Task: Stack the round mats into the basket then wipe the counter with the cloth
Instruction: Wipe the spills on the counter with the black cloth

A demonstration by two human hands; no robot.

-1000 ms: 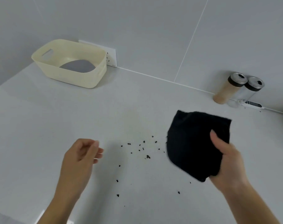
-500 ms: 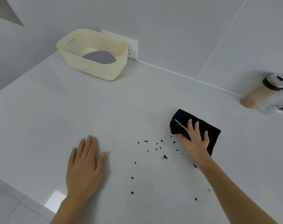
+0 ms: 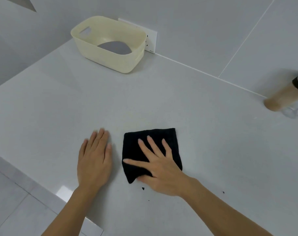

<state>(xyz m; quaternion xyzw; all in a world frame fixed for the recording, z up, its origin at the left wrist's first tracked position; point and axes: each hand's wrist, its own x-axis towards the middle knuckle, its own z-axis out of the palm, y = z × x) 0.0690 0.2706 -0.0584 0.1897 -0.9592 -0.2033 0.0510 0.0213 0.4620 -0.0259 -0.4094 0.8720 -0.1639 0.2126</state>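
A black cloth (image 3: 155, 138) lies flat on the pale grey counter (image 3: 162, 99). My right hand (image 3: 160, 166) presses down on it with fingers spread. My left hand (image 3: 94, 159) rests palm down on the counter just left of the cloth, holding nothing. A cream basket (image 3: 100, 55) stands at the back against the wall, with a grey round mat (image 3: 115, 47) lying inside it. A few dark crumbs (image 3: 142, 188) show on the counter near my right wrist; others may be hidden under the cloth.
A tan bottle with a dark lid (image 3: 284, 96) stands at the far right by the wall. A white wall socket (image 3: 150, 41) sits behind the basket. The counter's front edge (image 3: 42, 188) runs diagonally at lower left, with tiled floor below.
My right hand laid the cloth on the counter and slid it left and toward me over the crumbs. My left hand went flat on the counter and now lies beside the cloth.
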